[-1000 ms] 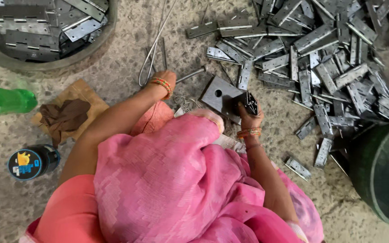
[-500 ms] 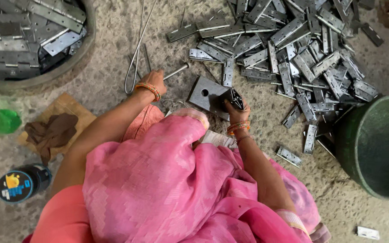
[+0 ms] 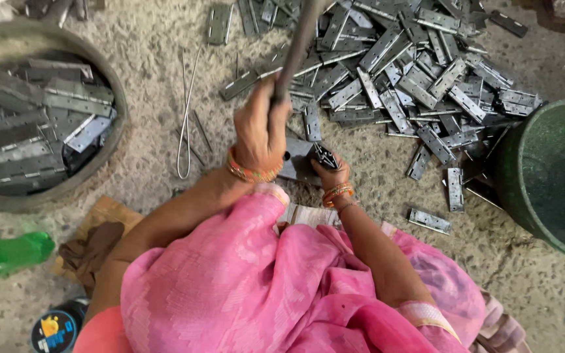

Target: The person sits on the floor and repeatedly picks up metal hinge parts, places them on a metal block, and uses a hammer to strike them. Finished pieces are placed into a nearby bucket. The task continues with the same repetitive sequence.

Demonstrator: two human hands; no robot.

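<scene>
The left hand (image 3: 261,131) has a closed grip on a dark tool handle (image 3: 295,49) that rises toward the top of the view; its head is out of sight. The right hand (image 3: 330,171) has a closed grip on a small metal hinge (image 3: 323,155), pressed onto a flat metal block (image 3: 299,163) on the concrete floor (image 3: 158,157). Beyond lies a heap of steel hinges (image 3: 400,72). A round basin (image 3: 109,98) of hinges sits to the left, a green tub (image 3: 550,176) to the right.
</scene>
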